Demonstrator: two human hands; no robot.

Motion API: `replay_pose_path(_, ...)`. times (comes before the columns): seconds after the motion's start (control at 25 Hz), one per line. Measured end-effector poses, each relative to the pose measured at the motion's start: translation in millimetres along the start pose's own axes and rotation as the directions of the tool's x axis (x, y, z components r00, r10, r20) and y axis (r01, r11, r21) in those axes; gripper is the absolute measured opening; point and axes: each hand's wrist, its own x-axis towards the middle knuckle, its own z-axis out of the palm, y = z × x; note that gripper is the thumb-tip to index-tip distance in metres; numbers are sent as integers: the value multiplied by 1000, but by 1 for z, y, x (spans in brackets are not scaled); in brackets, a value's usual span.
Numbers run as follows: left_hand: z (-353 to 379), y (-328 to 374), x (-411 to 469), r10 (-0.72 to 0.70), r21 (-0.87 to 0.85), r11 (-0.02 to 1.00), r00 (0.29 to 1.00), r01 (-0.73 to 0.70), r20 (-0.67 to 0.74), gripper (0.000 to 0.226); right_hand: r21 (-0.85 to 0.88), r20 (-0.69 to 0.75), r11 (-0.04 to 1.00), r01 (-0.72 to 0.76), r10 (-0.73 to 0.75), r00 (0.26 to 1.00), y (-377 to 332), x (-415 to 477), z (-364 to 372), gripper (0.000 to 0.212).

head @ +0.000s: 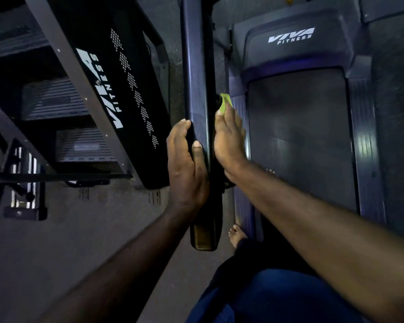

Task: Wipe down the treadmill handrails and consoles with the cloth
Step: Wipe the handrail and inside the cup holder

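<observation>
Nearest, below both hands: blue trousers [278, 297] and a bare foot [237, 234], just right of the near end of the handrail [197, 87].

Grips that dark handrail with the left hand [187, 164]. Thumb laid over the top, fingers curled down the left side, clamped tight on the bar.

Holds the green cloth [224, 103] in the right hand [229, 138], straight across the bar from the left hand and a little farther up. Pinched at the fingertips, with a folded corner poking out past them. Pressed against the right side of the handrail, touching it. Right fingers mostly hidden behind the back of the hand, so cannot tell how many sit on the cloth.

Just right of the right hand: a ribbed side strip [244, 203], then the wide dark treadmill belt [299, 141].

Farther on, past the cloth and to its right: the grey front cover [292, 52] with white words VIVA FITNESS.

Left of the left hand, well apart across a patch of floor [79, 234]: another black machine [131, 106] with the same white words and rows of small dots.

Dim light all over.
</observation>
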Motion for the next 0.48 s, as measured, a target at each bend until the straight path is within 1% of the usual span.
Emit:
replay_pose_path(0.04,-1,1,-2,2,3,1000,1000,-2,17,42,-30,1,1000,6,-6,1000,1,-3,-1,56)
replay_pose_path(0.16,-5,4,-2,19,13,1000,999,-20,34,43,-35,71,989,147,-144,987,1,-81,-17,52)
replay_pose_path(0.2,-5,4,-1,11,24,1000,999,-12,42,43,-39,77,983,177,-174,982,3,-89,-20,53)
replay_pose_path(0.24,-4,4,0,2,32,999,999,-4,49,44,-34,54,981,193,-191,980,-2,-76,-20,54)
replay_pose_path(0.28,-4,5,-1,-15,33,999,998,13,54,44,-29,16,983,180,-180,984,-7,-44,-14,55)
replay_pose_path(0.4,-4,8,-2,-56,19,998,997,55,62,45,-36,-58,992,120,-122,991,-43,80,-2,57)
replay_pose_path(0.44,-4,7,0,-68,20,998,996,67,61,45,-20,-72,994,104,-105,992,-49,93,0,56)
replay_pose_path(0.48,-3,7,2,-76,22,997,995,75,59,45,-8,-63,994,106,-106,992,-47,86,-1,54)
